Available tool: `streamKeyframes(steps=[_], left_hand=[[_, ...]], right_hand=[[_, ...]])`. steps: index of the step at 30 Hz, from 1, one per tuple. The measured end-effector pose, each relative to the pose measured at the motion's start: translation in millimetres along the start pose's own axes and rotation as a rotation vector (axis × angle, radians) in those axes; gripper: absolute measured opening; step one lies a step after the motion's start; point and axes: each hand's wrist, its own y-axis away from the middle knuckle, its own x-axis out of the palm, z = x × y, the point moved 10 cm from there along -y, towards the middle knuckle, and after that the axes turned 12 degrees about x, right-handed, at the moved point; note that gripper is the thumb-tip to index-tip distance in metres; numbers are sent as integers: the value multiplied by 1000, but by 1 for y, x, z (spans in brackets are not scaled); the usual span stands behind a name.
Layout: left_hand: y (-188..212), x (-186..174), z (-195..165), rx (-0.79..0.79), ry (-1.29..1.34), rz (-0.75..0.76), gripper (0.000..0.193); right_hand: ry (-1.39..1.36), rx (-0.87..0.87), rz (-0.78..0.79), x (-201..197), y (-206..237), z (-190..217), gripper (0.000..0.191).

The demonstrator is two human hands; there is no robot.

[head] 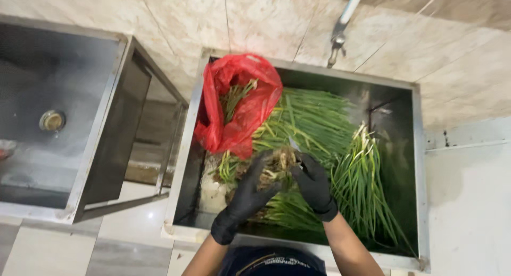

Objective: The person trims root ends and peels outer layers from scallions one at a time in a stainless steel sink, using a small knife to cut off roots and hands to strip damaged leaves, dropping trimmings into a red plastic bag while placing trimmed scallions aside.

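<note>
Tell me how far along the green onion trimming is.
Done: a pile of clean white-ended green onions lies at the sink's right. In hand: left hand grips a rooty bunch; right hand works on it. Left: the heap behind and the red bag.

Both forearms bare, rising from 6 o'clock and converging toward 12. Left hand [246, 193] black-gloved, fingers curled closed in a grasp. Right hand [313, 183] black-gloved, fingers pinched shut, just beside the left.
</note>
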Motion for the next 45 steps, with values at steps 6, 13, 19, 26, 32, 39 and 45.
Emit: streamKeyframes(steps=[6,13,19,26,32,39,45], left_hand=[[-58,12,15,-198,402,-1,46],[-62,-28,11,-1,-100,-228,28],[-26,8,103,-455,570,-133,50],[16,3,166,-244,79,57,54],[34,-17,187,-423,42,82,55],[42,-48,161,-450,71,-59,63],[31,-58,144,-340,174,-198,60]], right_hand=[[-351,97,210,14,-70,89,31],[-84,-269,-66,35,-50,149,54],[-345,85,42,53,-83,79,31],[-58,-303,-275,1,-110,32,13],[-665,-54,-381,-60,-159,-75,17],[749,291,-41,-16,-116,-168,28],[757,975,112,-34,1,-247,42]])
